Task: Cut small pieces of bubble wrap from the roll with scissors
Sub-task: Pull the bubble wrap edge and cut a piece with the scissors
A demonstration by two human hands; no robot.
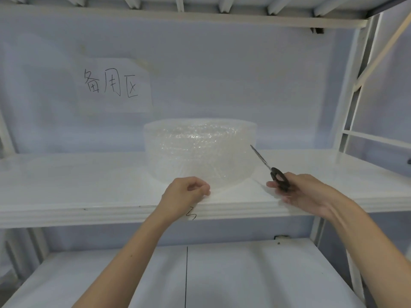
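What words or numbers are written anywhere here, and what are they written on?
"备用区": handwritten in black on the paper sheet stuck to the back wall.
A small black squiggle on the shelf's front edge: not readable as any letter or number.
Nothing is printed on the bubble wrap roll or the scissors.

My scissors [270, 168] have black handles; the bubble wrap roll [200, 152] is clear, dimpled; shelf [89, 178] white; paper sign [113, 85] black-lettered.

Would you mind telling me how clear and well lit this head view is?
Head view: soft, even light; the image is slightly hazy throughout, wide-angle bending of the shelf edge, small glints on the bubble wrap roll, right hand a little motion-blurred, scissors fairly sharp.
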